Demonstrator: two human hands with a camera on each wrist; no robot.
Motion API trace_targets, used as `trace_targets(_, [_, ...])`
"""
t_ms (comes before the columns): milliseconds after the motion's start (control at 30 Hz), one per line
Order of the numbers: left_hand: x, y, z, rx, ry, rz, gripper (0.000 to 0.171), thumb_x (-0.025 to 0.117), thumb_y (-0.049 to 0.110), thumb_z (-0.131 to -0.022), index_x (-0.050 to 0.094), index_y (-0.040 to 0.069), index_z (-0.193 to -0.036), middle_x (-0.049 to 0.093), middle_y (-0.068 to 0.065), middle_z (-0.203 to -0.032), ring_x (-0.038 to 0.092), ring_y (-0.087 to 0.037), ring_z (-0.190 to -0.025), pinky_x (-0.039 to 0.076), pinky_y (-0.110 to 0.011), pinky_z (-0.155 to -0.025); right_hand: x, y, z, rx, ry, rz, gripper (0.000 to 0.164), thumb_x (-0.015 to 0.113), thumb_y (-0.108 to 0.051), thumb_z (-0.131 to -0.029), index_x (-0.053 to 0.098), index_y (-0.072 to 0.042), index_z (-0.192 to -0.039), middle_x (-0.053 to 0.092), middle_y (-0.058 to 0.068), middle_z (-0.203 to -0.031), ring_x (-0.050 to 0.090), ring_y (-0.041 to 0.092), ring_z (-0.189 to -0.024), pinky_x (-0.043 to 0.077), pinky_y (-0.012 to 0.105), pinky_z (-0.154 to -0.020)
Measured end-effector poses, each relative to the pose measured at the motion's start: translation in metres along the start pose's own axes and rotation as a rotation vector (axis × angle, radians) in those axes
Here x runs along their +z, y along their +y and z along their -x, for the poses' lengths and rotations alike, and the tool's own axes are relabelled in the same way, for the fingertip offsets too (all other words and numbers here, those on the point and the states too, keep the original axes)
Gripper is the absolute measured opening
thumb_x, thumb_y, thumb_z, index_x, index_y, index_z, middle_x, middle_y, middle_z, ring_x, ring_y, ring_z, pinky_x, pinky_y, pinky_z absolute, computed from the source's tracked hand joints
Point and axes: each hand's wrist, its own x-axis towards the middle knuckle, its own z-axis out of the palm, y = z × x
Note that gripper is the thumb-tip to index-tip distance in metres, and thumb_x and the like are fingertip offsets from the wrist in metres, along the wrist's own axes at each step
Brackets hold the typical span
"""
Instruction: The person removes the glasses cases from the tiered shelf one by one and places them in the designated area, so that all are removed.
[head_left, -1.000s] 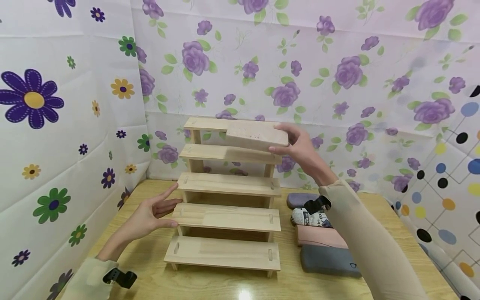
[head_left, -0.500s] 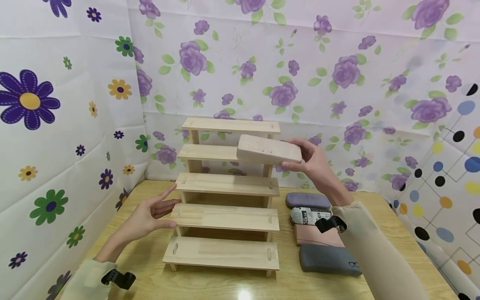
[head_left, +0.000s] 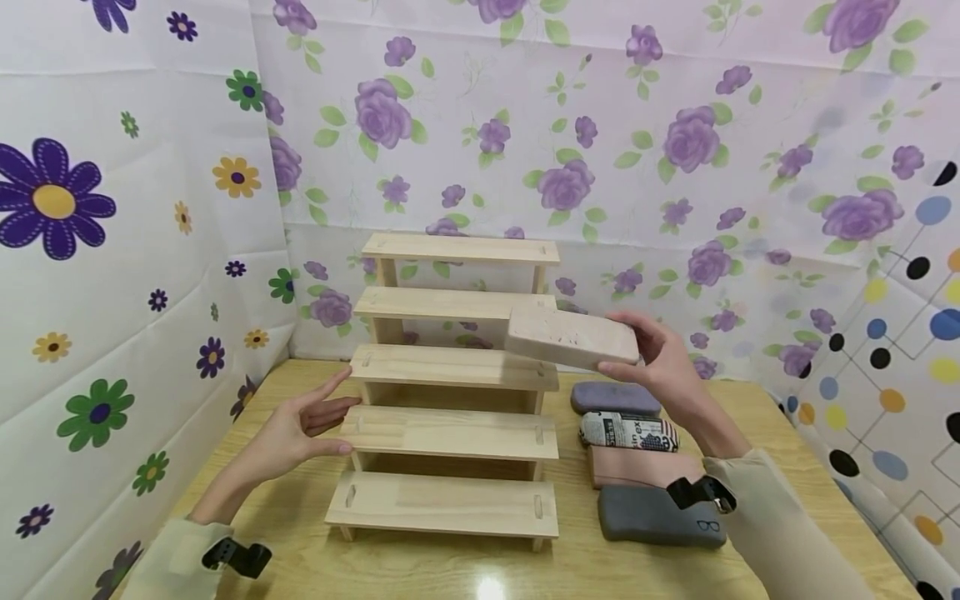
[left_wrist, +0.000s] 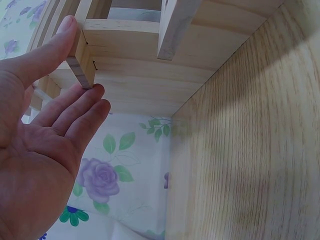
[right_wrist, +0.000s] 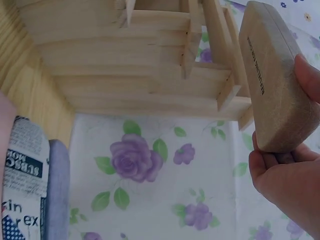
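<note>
My right hand (head_left: 671, 375) grips one end of a beige glasses case (head_left: 573, 337), thumb on the near side. The case is in the air, in front of the right end of the stepped wooden rack's (head_left: 450, 425) upper middle shelves. Dark lettering shows on its underside in the right wrist view, where the right hand (right_wrist: 295, 175) holds its lower end. At the rack's left side, my left hand (head_left: 296, 433) has its fingers extended. In the left wrist view, the left hand's (left_wrist: 45, 135) thumb and fingertips lie against the end of a shelf board (left_wrist: 82, 62).
Right of the rack, a row of cases lies on the wooden table (head_left: 420, 575): purple (head_left: 615, 398), newspaper-print (head_left: 626, 431), pink (head_left: 637, 467) and dark grey with a glasses mark (head_left: 660, 517). Flowered cloth (head_left: 480, 125) hangs behind.
My right hand has brought the beige glasses case down and to the right, from in front of the top shelf. The left hand stays at the rack's side.
</note>
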Motion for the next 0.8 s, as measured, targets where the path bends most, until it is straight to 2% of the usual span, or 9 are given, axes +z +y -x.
trace_targets(300, [0.0,0.0,0.0,0.001,-0.001,-0.002,0.107,0.088,0.002,-0.085,0.025,0.02,-0.17,0.049,-0.031,-0.152,0.051,-0.038,-0.138,0.051,-0.035,-0.107,-0.015,0.009,0.026,-0.004,0.005,0.033,0.063,0.079,0.006,-0.091,0.054,0.002,-0.148,0.058,0.013,-0.135,0.058,0.021,-0.114,0.052,0.023,-0.093])
trace_targets(600, [0.0,0.002,0.0,-0.01,-0.001,-0.013,0.107,0.088,0.004,-0.086,0.024,0.022,-0.17,0.049,-0.029,-0.153,0.05,-0.039,-0.139,0.051,-0.04,-0.107,-0.035,0.015,0.056,0.025,0.024,0.061,0.063,0.077,0.007,-0.093,0.052,0.001,-0.151,0.055,0.013,-0.14,0.057,0.018,-0.118,0.055,0.021,-0.089])
trace_targets(800, [0.0,0.002,0.0,-0.013,-0.001,-0.014,0.108,0.088,0.004,-0.086,0.024,0.022,-0.17,0.049,-0.031,-0.152,0.051,-0.038,-0.138,0.05,-0.042,-0.108,-0.049,0.022,0.077,0.029,0.041,0.103,0.064,0.075,0.009,-0.093,0.05,0.004,-0.151,0.051,0.013,-0.144,0.054,0.014,-0.126,0.05,0.018,-0.094])
